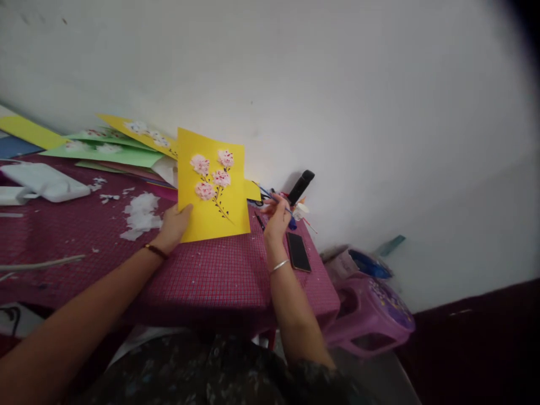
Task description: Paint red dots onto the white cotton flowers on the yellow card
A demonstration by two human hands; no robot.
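Observation:
My left hand point(175, 225) grips the lower left edge of a yellow sheet of card point(211, 140), thumb on its front, and holds it upright above the table. Several pink-and-white flowers point(205, 190) stand out from the card, with a thin dark stem and small leaves running down to the right. To the right of the card, my right hand point(277, 215) is closed around a slim blue paintbrush point(267, 192), whose tip points up and left, apart from the card. Just below that hand lies a black phone point(298, 251).
A red checked cloth point(211, 275) covers the table. More flower cards point(105, 156) are stacked at the back left, near white tissue pieces point(142, 215) and a white device point(50, 181). A black upright object point(301, 187) stands by the wall. A pink plastic stool point(367, 315) sits beyond the right edge.

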